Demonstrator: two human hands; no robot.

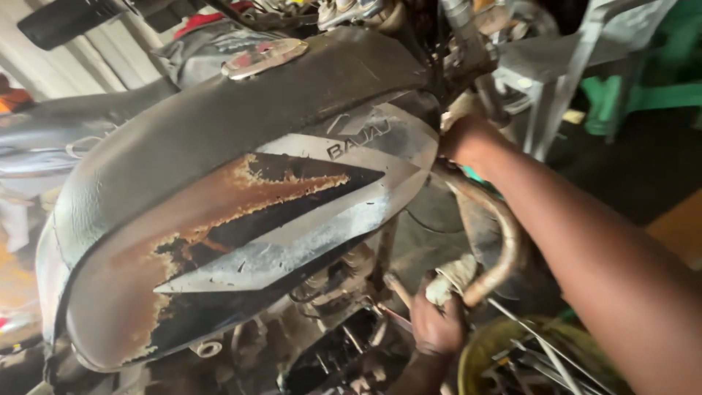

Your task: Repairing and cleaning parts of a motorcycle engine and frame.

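Observation:
A motorcycle's black fuel tank (219,146) fills the middle; its side panel is rusted and its paint peels. My right hand (462,137) reaches past the tank's front edge to the frame, and its fingers are hidden behind the tank. Lower down, my left hand (435,325) is closed on a whitish rag (452,274), which it holds against the lower end of a curved, rusty exhaust pipe (504,234). A thin metal rod (398,291) sticks out beside that hand, close to the engine (336,292).
A yellow basin (479,355) with several metal rods and tools stands at the bottom right. At the top right stand a white plastic chair (556,66) and something green (643,80). The chrome fuel cap (263,57) is on top of the tank, with the seat (80,124) to its left.

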